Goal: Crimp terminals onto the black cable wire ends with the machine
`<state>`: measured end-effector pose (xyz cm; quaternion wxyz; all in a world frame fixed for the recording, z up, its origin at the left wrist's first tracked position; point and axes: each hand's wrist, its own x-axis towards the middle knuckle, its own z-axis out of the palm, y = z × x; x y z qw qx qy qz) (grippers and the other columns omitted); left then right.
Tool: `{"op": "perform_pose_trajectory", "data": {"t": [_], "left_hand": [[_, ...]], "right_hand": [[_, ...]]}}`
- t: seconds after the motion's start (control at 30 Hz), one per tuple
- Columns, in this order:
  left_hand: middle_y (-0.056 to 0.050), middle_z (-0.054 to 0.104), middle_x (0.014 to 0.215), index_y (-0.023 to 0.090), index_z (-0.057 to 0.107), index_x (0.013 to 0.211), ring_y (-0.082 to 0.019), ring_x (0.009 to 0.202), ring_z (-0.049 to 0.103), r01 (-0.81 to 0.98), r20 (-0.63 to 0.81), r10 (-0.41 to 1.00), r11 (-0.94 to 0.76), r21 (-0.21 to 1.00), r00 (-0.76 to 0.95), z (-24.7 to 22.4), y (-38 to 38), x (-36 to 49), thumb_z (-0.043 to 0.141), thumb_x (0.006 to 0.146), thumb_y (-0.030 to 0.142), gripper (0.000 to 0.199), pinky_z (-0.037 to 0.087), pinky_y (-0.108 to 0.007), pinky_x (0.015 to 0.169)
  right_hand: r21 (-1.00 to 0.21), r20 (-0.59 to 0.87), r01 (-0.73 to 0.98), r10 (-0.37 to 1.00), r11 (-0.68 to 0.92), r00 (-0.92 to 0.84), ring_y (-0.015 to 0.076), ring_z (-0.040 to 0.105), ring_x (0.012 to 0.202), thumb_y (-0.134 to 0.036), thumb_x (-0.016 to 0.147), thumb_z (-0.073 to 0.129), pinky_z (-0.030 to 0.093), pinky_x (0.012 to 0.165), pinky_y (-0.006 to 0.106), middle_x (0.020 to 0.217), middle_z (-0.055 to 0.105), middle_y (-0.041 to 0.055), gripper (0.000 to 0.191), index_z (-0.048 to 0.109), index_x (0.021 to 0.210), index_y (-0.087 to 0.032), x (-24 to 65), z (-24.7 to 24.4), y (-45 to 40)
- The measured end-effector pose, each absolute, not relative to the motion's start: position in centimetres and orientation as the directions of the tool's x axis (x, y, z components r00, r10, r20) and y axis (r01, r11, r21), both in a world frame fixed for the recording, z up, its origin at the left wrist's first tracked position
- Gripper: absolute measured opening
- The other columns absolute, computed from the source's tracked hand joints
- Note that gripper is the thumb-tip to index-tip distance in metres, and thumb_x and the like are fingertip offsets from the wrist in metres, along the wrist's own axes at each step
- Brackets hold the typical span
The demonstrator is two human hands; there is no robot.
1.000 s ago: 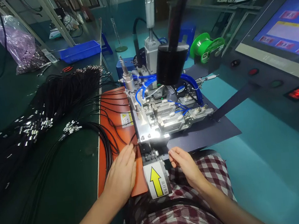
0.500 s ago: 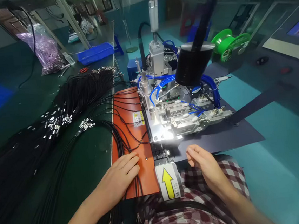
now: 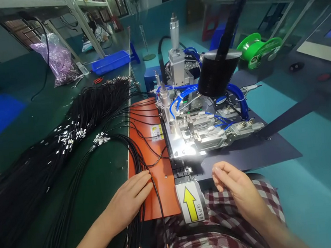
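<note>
My left hand lies over a bundle of black cables on the orange mat, its fingers together and their undersides hidden. One black cable runs out by its fingertips, down to a stripped end with coloured wires. My right hand hovers right of the yellow arrow label, thumb against curled fingers; whether something small is between them cannot be made out. Ahead of both hands stands the metal machine, with blue air tubes.
A large heap of black cables covers the green table at left. Behind it are a blue tray and a bag of parts. A black cylinder hangs above the machine; a green spool is behind.
The view has shifted slightly, so most things appear farther right. One cable beside my left fingertips now lies apart from the bundle, farther right. My right hand has turned slightly.
</note>
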<state>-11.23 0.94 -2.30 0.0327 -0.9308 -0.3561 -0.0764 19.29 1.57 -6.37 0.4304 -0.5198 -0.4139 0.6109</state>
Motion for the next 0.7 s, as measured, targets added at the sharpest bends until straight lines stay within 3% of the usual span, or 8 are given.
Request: {"op": "perform_pose_trajectory", "data": {"t": [0.17,0.27,0.4,0.6,0.7], "left_hand": [[-0.013,0.061,0.121,0.014,0.046,0.130,-0.023,0.121,0.049,0.676,0.235,0.675,-0.732,0.089,0.700,-1.9,-0.2,-11.9,0.042,0.090,0.006,0.041,0.047,-0.039,0.097],[-0.013,0.063,0.116,0.012,0.047,0.128,-0.022,0.116,0.053,0.655,0.311,0.662,-0.742,0.143,0.682,-2.2,-0.5,-9.9,0.041,0.091,0.006,0.039,0.048,-0.038,0.094],[-0.014,0.066,0.109,0.009,0.052,0.119,-0.023,0.106,0.059,0.616,0.391,0.622,-0.772,0.158,0.679,-2.5,0.2,-5.5,0.038,0.094,0.013,0.030,0.050,-0.036,0.089],[-0.009,0.064,0.081,0.011,0.058,0.094,-0.018,0.076,0.059,0.563,0.326,0.642,-0.767,0.308,0.694,-2.0,0.8,-1.0,0.029,0.096,0.018,0.030,0.049,-0.031,0.063],[-0.005,0.059,0.071,0.010,0.056,0.101,-0.017,0.067,0.053,0.615,0.270,0.681,-0.732,0.293,0.681,-1.9,0.3,-1.0,0.028,0.097,0.019,0.030,0.044,-0.030,0.058]], "right_hand": [[-0.964,-0.263,0.008,0.955,-0.264,-0.140,0.0127,0.040,0.053,-0.043,0.088,0.051,0.035,0.052,0.026,0.060,0.042,-0.0034,0.028,0.048,0.071,-0.021,18.5,-4.9,1.0],[-0.975,-0.221,0.071,0.949,-0.211,-0.227,0.0135,0.044,0.056,-0.037,0.088,0.052,0.038,0.052,0.025,0.063,0.046,-0.0024,0.019,0.053,0.077,-0.021,17.6,-4.4,0.5],[-0.989,-0.083,0.144,0.945,-0.039,-0.315,0.0147,0.053,0.067,-0.025,0.088,0.053,0.044,0.062,0.026,0.076,0.058,-0.0007,0.007,0.057,0.093,-0.024,16.6,-4.1,-0.1],[-0.926,0.253,0.151,0.868,0.345,-0.427,0.0154,0.053,0.066,-0.006,0.080,0.053,0.046,0.064,0.029,0.077,0.055,0.0005,0.037,0.054,0.109,-0.027,17.0,-3.2,-0.7],[-0.866,0.351,0.159,0.803,0.474,-0.481,0.0167,0.052,0.064,-0.004,0.076,0.054,0.044,0.061,0.030,0.073,0.054,0.0014,0.039,0.058,0.107,-0.027,17.4,-2.8,-0.7]]}}
